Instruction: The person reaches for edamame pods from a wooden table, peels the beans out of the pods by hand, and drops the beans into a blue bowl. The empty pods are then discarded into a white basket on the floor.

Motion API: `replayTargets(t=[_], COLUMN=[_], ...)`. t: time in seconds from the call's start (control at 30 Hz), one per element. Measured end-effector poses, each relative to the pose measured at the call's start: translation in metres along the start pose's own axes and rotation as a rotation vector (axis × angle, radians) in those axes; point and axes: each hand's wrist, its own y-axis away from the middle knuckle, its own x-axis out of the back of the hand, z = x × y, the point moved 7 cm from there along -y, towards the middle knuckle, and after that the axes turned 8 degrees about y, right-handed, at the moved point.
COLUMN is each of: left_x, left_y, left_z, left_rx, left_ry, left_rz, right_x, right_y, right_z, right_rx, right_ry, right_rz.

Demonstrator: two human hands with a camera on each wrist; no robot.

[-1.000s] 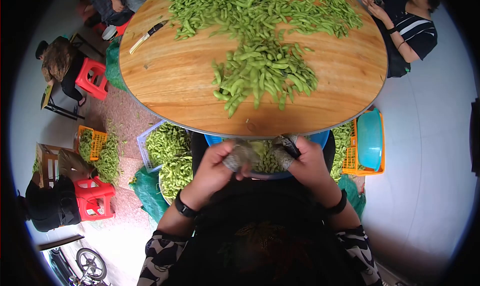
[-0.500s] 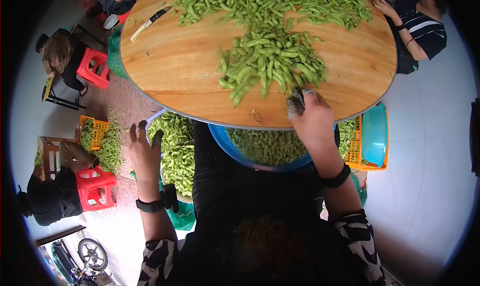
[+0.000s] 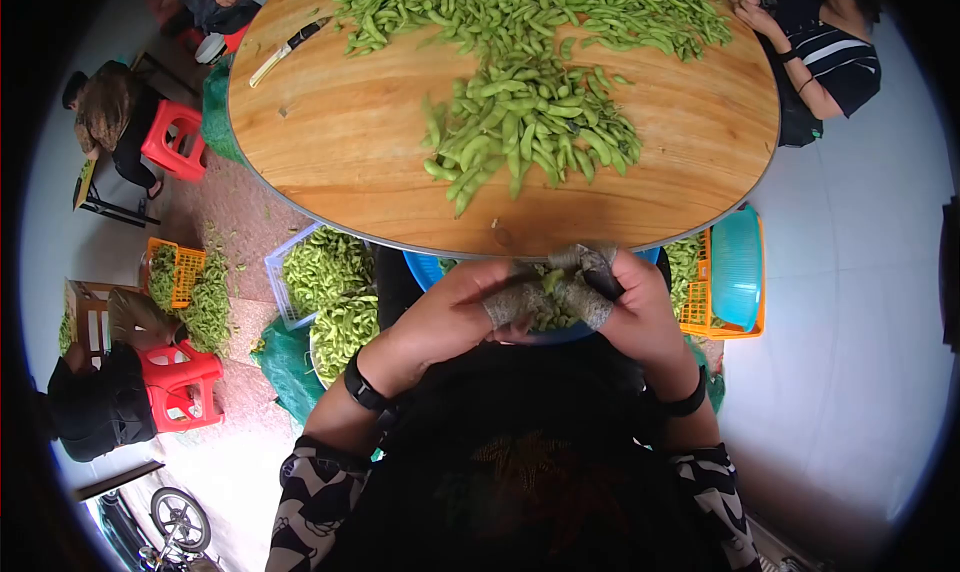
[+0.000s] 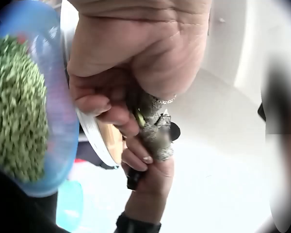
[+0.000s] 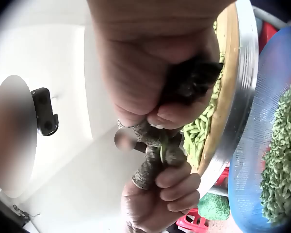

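Just past the table's near edge, my left hand (image 3: 455, 307) and right hand (image 3: 645, 312) meet fingertip to fingertip over a blue basket (image 3: 424, 266). Grey speckled covers wrap the thumbs and some fingers. Between the fingertips both hands pinch one green soybean pod (image 5: 163, 152), mostly hidden by the covers. My right palm also holds a small black object (image 5: 190, 81) under its curled fingers; its kind is unclear. Shelled beans (image 4: 17, 111) lie in the basket below. On the wooden table (image 3: 340, 162) a small heap of pods (image 3: 535, 132) lies ahead of my hands.
A larger pile of pods (image 3: 500, 7) covers the table's far side. A knife (image 3: 290, 50) lies at its left. Pod-filled containers, such as a white crate (image 3: 280, 282), stand left of my legs. An orange crate with a teal basket (image 3: 737, 272) stands right. Other people sit around.
My right hand has come back from the pod heap to above the basket. The left hand, out to the left half a second ago, has moved in to meet it at a pod.
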Motion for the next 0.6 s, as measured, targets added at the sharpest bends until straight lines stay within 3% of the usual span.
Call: replayTargets(t=[0.07, 0.1, 0.17, 0.3, 0.37, 0.5, 0.57, 0.6], left_x=[0.008, 0.009, 0.017, 0.015, 0.015, 0.012, 0.011, 0.013], left_y=[0.006, 0.006, 0.004, 0.001, 0.001, 0.009, 0.012, 0.013], left_z=[0.001, -0.002, 0.000, -0.004, -0.003, 0.011, 0.014, 0.014], left_rx=[-0.055, -0.057, -0.254, -0.364, -0.509, -0.499, -0.522, -0.522], left_ry=[0.138, 0.133, 0.066, -0.062, -0.193, -0.378, -0.639, -0.638], left_rz=[0.171, 0.175, 0.209, 0.257, 0.278, 0.286, 0.310, 0.310], right_x=[-0.002, -0.005, -0.009, -0.016, -0.019, -0.019, -0.022, -0.021], right_y=[0.003, 0.005, 0.006, 0.006, 0.006, 0.006, 0.007, 0.007], right_z=[0.000, -0.002, -0.005, -0.005, 0.001, -0.003, 0.003, 0.002], right_rx=[0.007, 0.022, 0.041, 0.057, -0.019, -0.028, -0.169, -0.169], right_ry=[-0.001, 0.050, 0.102, 0.155, 0.088, 0.054, -0.136, -0.135], right_rz=[0.060, 0.044, 0.022, -0.073, -0.096, -0.107, -0.177, -0.177])
